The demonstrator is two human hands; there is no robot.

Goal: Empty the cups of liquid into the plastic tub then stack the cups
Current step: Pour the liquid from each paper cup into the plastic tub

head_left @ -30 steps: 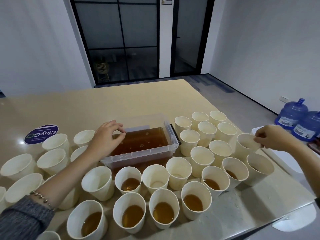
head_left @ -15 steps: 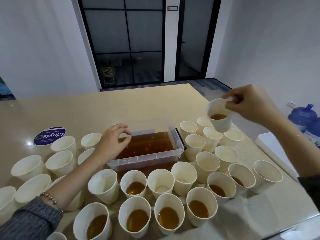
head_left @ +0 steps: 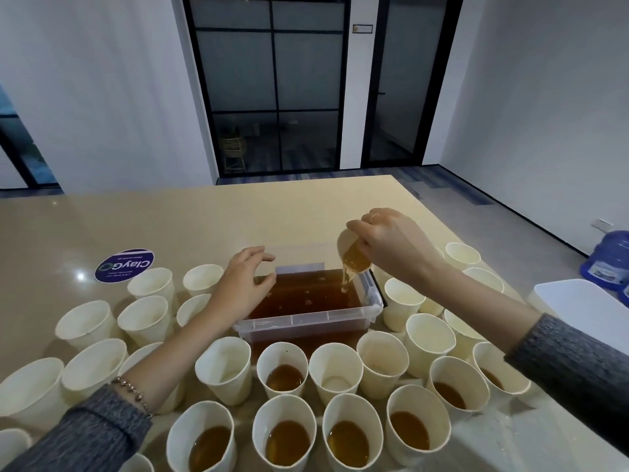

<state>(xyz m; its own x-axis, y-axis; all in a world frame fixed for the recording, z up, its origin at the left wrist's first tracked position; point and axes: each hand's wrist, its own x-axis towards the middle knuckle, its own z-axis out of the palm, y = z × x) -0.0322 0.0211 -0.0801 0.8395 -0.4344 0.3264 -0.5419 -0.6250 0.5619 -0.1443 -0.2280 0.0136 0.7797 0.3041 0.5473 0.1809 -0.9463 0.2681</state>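
Nearest the camera, along the front edge of the table [head_left: 306, 212], stood a row of white paper cups holding amber liquid [head_left: 287, 442], with a second row behind them in which filled cups [head_left: 283, 377] alternated with empty ones [head_left: 335, 373]. Two forearms in grey sleeves [head_left: 85, 434] reached forward over these rows; a beaded bracelet [head_left: 133, 393] circled the left wrist. Empty cups [head_left: 146, 318] were clustered at the left of the table, and further empty cups [head_left: 429, 337] at the right. Between the two clusters sat the clear plastic tub [head_left: 306, 327], largely filled with the same amber liquid. The left hand [head_left: 243, 287] was at the tub's left rim, its grip loose, fingers curved and spread and closed on nothing; whether it touched the rim could not be told. The right hand [head_left: 391, 247] held its grip closed round a tilted paper cup [head_left: 352, 253] above the tub's far right corner, and a thin stream of liquid fell from the cup's lip into the tub. Beyond the left cluster a round purple sticker [head_left: 124, 265] lay flat on the table. At far right stood a blue water bottle [head_left: 609, 264], beside a white surface [head_left: 585, 308]. Farthest back were dark-framed glass doors [head_left: 272, 83].
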